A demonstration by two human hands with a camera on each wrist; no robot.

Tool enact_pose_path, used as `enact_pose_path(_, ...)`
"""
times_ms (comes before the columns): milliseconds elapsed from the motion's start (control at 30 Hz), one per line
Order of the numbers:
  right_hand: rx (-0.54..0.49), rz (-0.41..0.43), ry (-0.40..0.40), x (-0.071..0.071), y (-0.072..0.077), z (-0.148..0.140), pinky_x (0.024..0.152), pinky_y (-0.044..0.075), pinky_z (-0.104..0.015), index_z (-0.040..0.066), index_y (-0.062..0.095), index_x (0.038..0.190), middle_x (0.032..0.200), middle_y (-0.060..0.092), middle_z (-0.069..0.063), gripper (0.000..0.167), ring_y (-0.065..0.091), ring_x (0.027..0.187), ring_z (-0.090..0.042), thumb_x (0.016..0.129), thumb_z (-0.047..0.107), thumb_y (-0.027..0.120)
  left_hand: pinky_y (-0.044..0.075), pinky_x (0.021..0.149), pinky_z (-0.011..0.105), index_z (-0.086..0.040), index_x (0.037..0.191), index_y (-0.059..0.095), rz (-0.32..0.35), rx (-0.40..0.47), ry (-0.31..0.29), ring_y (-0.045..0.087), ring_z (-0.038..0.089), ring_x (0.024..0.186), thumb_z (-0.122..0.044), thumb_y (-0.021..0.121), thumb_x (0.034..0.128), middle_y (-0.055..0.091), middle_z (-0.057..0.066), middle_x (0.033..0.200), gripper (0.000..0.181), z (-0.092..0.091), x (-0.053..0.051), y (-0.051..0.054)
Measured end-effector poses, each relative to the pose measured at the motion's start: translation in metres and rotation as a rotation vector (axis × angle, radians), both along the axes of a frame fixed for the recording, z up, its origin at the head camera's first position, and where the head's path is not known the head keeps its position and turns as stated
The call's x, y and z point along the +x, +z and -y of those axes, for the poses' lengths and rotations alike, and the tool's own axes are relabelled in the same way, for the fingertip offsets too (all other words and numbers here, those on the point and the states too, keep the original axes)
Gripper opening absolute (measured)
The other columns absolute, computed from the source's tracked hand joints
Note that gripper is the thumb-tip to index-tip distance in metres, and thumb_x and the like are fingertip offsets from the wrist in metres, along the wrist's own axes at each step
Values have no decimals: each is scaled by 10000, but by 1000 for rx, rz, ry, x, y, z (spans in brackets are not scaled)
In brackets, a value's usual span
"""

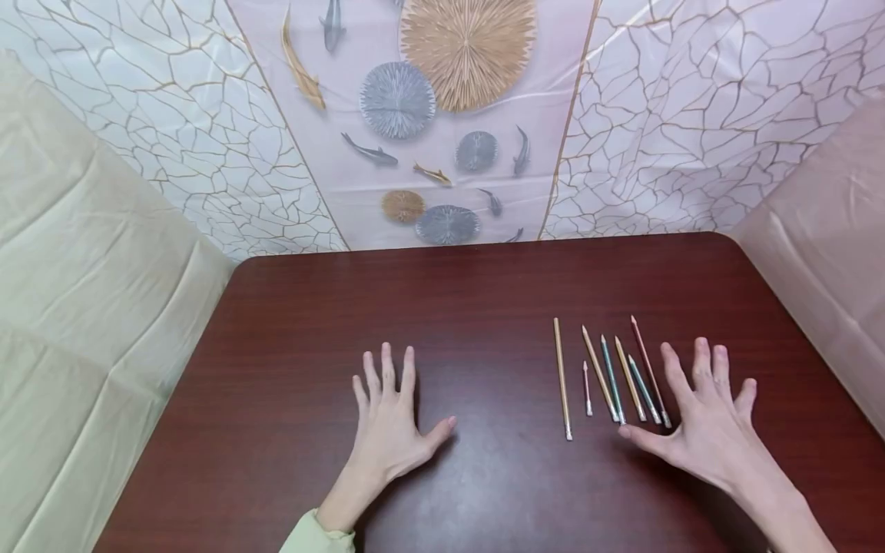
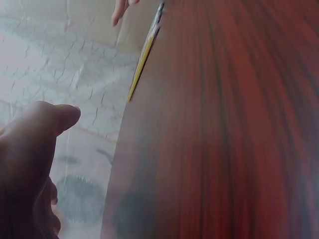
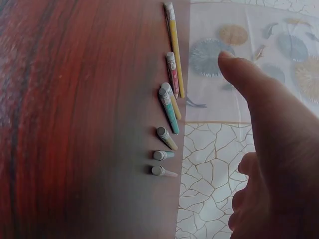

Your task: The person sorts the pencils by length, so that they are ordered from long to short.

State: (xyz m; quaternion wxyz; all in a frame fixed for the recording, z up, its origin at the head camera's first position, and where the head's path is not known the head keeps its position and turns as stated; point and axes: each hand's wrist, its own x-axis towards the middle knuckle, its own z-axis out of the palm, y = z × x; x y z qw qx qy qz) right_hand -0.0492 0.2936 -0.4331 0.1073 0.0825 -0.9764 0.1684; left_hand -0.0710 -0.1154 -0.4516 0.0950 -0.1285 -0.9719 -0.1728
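Observation:
Several pencils lie roughly side by side on the right half of the table, their eraser ends towards me. Leftmost is a long yellow pencil (image 1: 563,376); beside it lies a very short red pencil (image 1: 588,388). Further right are yellow and green pencils, such as a green pencil (image 1: 612,376), and a long red pencil (image 1: 650,369) at the far right. My right hand (image 1: 712,426) is spread just right of them, thumb near their eraser ends, holding nothing. Out on the left, my left hand (image 1: 390,430) spreads its fingers over the table, also holding nothing.
The dark reddish-brown table (image 1: 311,307) has rounded far corners. A patterned cloth (image 1: 442,169) hangs behind it. Pale cloth walls stand at the left (image 1: 83,307) and right (image 1: 830,253) sides.

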Motion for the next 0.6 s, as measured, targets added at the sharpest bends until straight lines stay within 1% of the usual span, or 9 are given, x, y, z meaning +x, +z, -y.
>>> enact_pose_path(67,-24,-5,0,0,0,-1,971,-80,-802,70,134,1595,1561,14,-401,1291,-112,1460,-477,651,582,851,178,1081,692,-34,1580,206,-12,15,-18,20,499,1465,-645,682,780,75,287,1616,1113,-8,-1,1)
enact_pose_path(167,-66,-37,3,-1,0,-3,1015,-18,-782,22,190,1575,1564,73,-390,1192,-34,1471,-477,708,522,838,367,1020,621,1,1556,256,-61,64,-35,238,480,1432,-564,716,793,212,291,1585,1055,-21,-4,4)
enact_pose_path(233,-90,-80,2,-2,0,-4,1036,59,-767,-20,247,1547,1549,158,-388,1097,66,1466,-488,747,458,826,472,930,568,32,1522,314,-111,116,-43,414,452,1348,-483,734,807,346,292,1525,977,-30,-7,6)
enact_pose_path(300,-106,-125,-4,-3,-1,-6,1045,135,-746,-45,291,1523,1527,241,-380,1010,164,1449,-493,778,399,809,528,839,533,52,1484,368,-159,165,-54,558,432,1213,-414,744,814,465,294,1437,898,-39,-11,8)
enact_pose_path(333,-111,-149,-6,-4,-1,-7,1040,171,-739,-58,317,1507,1508,283,-379,969,211,1433,-498,788,375,801,542,811,517,61,1462,394,-182,189,-61,606,423,1144,-381,750,814,512,295,1389,861,-43,-12,8)
enact_pose_path(400,-117,-194,-6,-5,-3,-8,1017,230,-734,-77,355,1478,1464,349,-388,899,286,1394,-515,808,345,781,555,779,494,79,1414,435,-222,229,-79,660,422,1027,-331,764,806,575,298,1303,804,-50,-15,8)
enact_pose_path(467,-124,-249,8,-7,-4,-9,999,281,-720,-99,391,1449,1413,401,-408,848,355,1338,-550,828,351,754,563,738,474,84,1368,465,-246,258,-98,686,412,923,-291,774,796,620,275,1227,751,-56,-18,8)
enact_pose_path(533,-132,-295,17,-8,-6,-10,959,340,-706,-111,428,1422,1364,450,-414,797,431,1265,-570,830,323,741,567,703,457,85,1323,491,-257,283,-116,694,403,853,-260,780,789,644,247,1166,698,-62,-20,7)
enact_pose_path(600,-142,-320,13,-9,-6,-10,892,394,-698,-115,463,1392,1325,490,-406,740,497,1177,-585,819,264,741,565,665,445,79,1280,512,-250,309,-126,692,386,789,-229,778,792,656,221,1100,636,-69,-23,7)
